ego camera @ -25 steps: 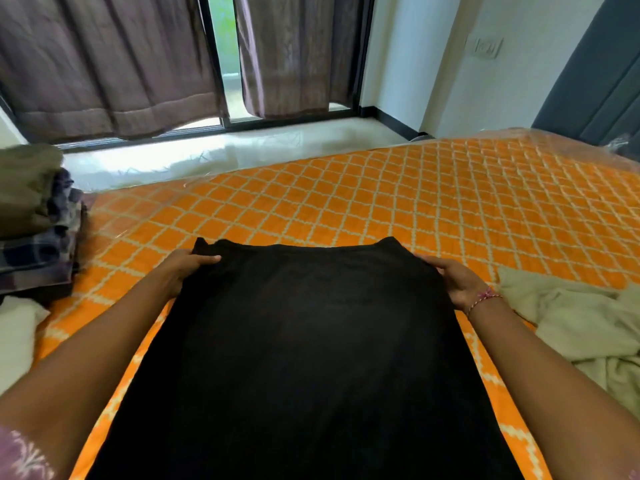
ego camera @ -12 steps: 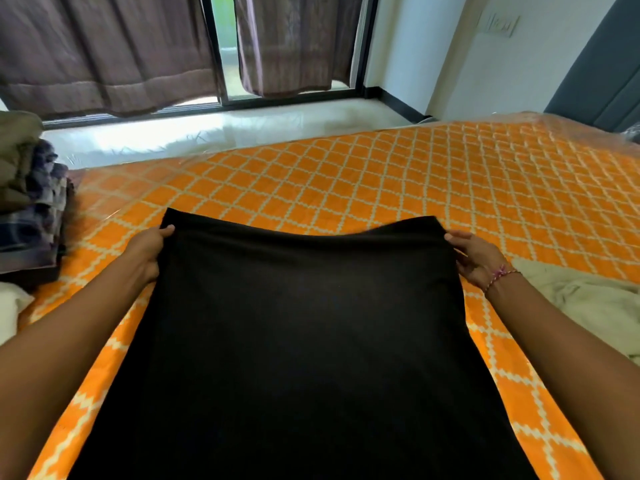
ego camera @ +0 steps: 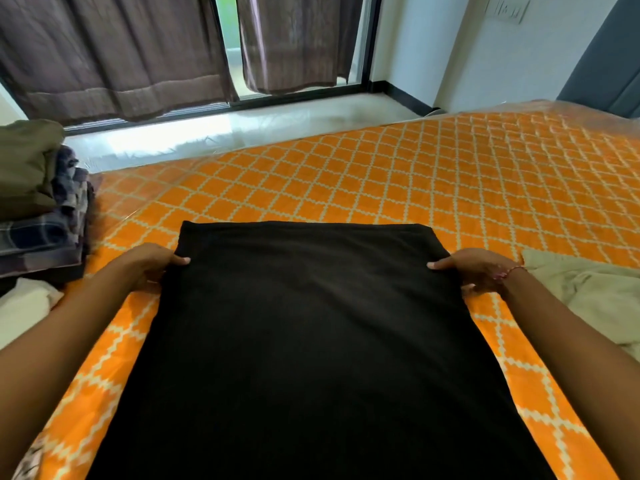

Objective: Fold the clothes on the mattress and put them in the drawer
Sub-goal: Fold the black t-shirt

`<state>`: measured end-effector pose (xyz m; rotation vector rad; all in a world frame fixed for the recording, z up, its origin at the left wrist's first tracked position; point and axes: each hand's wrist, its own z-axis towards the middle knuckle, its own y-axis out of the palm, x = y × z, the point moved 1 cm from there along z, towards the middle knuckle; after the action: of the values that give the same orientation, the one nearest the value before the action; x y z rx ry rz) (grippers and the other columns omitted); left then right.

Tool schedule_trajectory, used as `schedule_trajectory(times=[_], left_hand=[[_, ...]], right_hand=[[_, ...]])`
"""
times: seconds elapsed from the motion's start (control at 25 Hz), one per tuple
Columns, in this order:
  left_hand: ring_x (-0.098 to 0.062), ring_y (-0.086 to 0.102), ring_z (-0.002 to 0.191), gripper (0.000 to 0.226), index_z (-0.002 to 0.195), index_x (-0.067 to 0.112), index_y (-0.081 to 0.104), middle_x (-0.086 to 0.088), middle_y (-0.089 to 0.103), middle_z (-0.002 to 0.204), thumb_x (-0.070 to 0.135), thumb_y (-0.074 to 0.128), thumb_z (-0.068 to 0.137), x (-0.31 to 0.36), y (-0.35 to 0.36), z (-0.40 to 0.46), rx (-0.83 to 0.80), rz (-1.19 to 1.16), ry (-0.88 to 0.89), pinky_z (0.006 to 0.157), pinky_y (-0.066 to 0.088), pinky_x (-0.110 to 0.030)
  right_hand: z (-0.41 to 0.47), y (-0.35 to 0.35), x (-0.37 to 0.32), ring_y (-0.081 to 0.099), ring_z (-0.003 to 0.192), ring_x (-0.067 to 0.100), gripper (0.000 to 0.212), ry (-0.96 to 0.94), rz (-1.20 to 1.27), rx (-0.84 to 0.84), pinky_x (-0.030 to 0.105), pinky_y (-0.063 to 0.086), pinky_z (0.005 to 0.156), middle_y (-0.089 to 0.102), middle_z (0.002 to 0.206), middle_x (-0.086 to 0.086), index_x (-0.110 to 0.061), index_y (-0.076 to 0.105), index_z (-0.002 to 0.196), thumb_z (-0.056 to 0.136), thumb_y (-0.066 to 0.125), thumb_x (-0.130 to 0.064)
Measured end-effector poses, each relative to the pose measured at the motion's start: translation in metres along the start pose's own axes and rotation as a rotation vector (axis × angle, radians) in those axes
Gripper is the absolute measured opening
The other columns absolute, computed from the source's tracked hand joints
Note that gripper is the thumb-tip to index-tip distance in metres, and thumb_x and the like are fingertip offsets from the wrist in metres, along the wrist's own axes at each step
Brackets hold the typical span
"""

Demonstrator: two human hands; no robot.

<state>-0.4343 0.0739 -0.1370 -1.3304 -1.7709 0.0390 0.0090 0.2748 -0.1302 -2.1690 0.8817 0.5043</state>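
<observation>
Black knit garment (ego camera: 311,341), a long flat panel of dark cloth, lies spread lengthwise on the orange lattice-patterned mattress (ego camera: 450,188), its far hem squared off ahead of the person. The left hand (ego camera: 149,268) pinches the garment's left edge just short of the far corner, thumb on top; the right hand (ego camera: 474,271) holds the right edge the same way, so each grip is closed on fabric. To fold well, I judge both hands should lift evenly and bring the far end straight toward the body, keeping the side edges aligned and the cloth taut. A pale beige crumpled garment (ego camera: 581,299) waits at right; a stack of folded dark clothes (ego camera: 38,216) sits at left.
</observation>
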Motion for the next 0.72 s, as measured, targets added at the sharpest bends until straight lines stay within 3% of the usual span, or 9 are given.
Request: schedule_trajectory(times=[0.08,0.16,0.24,0.32,0.4,0.56,0.64,0.72], left_hand=[[-0.033,0.058,0.086,0.014,0.097,0.002,0.058,-0.017,0.059,0.113,0.012,0.064,0.089,-0.004,0.008,-0.009,0.162,-0.097,0.114,0.078,0.044,-0.042],[-0.036,0.055,0.107,0.031,0.115,0.003,0.057,-0.021,0.057,0.123,0.019,0.063,0.090,-0.011,0.022,-0.025,0.425,0.024,0.266,0.086,0.043,-0.043],[-0.035,0.034,0.133,0.057,0.140,0.008,0.037,-0.020,0.037,0.145,0.033,0.056,0.093,-0.027,0.045,-0.056,0.607,0.318,0.427,0.102,0.031,-0.048],[-0.028,0.010,0.145,0.066,0.150,0.015,0.020,-0.014,0.014,0.157,0.047,0.041,0.096,-0.056,0.069,-0.087,0.557,0.620,0.533,0.113,0.014,-0.048],[-0.022,-0.001,0.147,0.070,0.152,0.021,0.010,-0.010,0.004,0.160,0.058,0.027,0.095,-0.091,0.080,-0.102,0.409,0.824,0.526,0.116,0.006,-0.045],[-0.022,-0.002,0.147,0.072,0.152,0.023,0.005,-0.008,0.000,0.160,0.062,0.020,0.094,-0.128,0.056,-0.134,0.328,0.923,0.438,0.116,0.005,-0.048],[-0.024,0.000,0.147,0.072,0.152,0.023,0.006,-0.010,0.003,0.160,0.063,0.018,0.093,-0.155,0.050,-0.166,0.316,0.917,0.376,0.115,0.005,-0.051],[-0.027,0.011,0.146,0.071,0.151,0.020,0.020,-0.014,0.016,0.157,0.062,0.021,0.094,-0.196,0.046,-0.208,0.360,0.857,0.365,0.113,0.012,-0.056]], right_hand=[[0.004,0.006,-0.002,0.051,0.089,0.031,0.026,-0.102,-0.025,0.237,0.037,0.040,0.069,0.058,0.104,0.016,0.001,0.056,0.097,0.086,0.069,-0.018],[-0.003,0.025,-0.006,0.054,0.104,0.037,0.035,-0.185,-0.094,0.486,0.044,0.044,0.082,0.057,0.120,0.024,0.003,0.055,0.111,0.086,0.067,-0.019],[-0.023,0.059,-0.001,0.034,0.133,0.038,0.060,-0.307,-0.308,0.630,0.051,0.032,0.103,0.035,0.145,0.023,-0.010,0.034,0.141,0.092,0.056,-0.037],[-0.052,0.106,0.018,0.001,0.147,0.028,0.071,-0.450,-0.564,0.520,0.054,0.007,0.114,0.002,0.159,0.012,-0.026,0.010,0.151,0.094,0.036,-0.059],[-0.064,0.134,0.045,-0.011,0.147,0.023,0.075,-0.424,-0.749,0.388,0.054,-0.004,0.114,-0.009,0.160,0.005,-0.033,0.001,0.151,0.089,0.022,-0.071],[-0.082,0.138,0.048,-0.010,0.147,0.024,0.078,-0.315,-0.707,0.411,0.059,-0.002,0.114,-0.007,0.160,0.007,-0.030,0.002,0.152,0.088,0.018,-0.071],[-0.117,0.165,0.050,-0.011,0.146,0.025,0.075,-0.418,-0.726,0.398,0.061,-0.001,0.113,-0.007,0.160,0.008,-0.031,0.002,0.152,0.090,0.019,-0.069],[-0.163,0.210,0.080,-0.013,0.146,0.027,0.077,-0.544,-0.765,0.364,0.059,-0.001,0.112,-0.007,0.160,0.009,-0.033,0.002,0.150,0.085,0.008,-0.075]])
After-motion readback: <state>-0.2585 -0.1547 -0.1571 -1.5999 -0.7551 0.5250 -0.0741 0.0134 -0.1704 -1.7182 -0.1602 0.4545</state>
